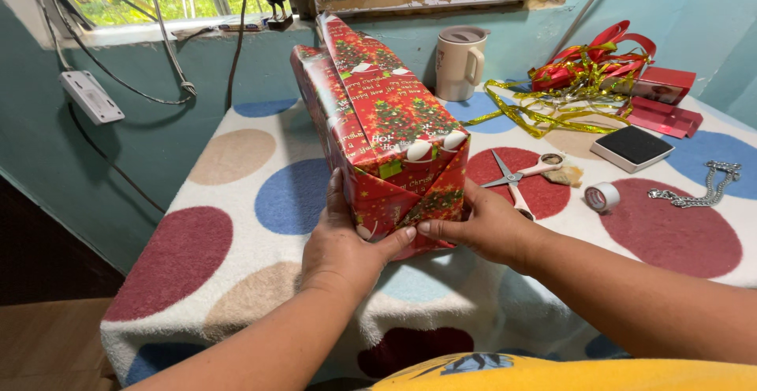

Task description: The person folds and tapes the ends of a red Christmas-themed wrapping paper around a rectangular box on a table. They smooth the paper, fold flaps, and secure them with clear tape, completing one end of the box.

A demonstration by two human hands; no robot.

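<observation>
I have both hands on the box [378,123], which lies at the centre of the frame on the spotted cloth [236,225]. My left hand [343,241] braces its near left corner and my right hand [481,225] cups the right, thumbs meeting to press the folded end flaps flat so the paper keeps its crease. The wrap is glossy red, printed with trees, sharply creased. At right lie steel scissors [516,178], a tape roll [603,196], a chain [706,186], curly gold ribbon [552,107]; a cream mug [460,61] stands behind.
</observation>
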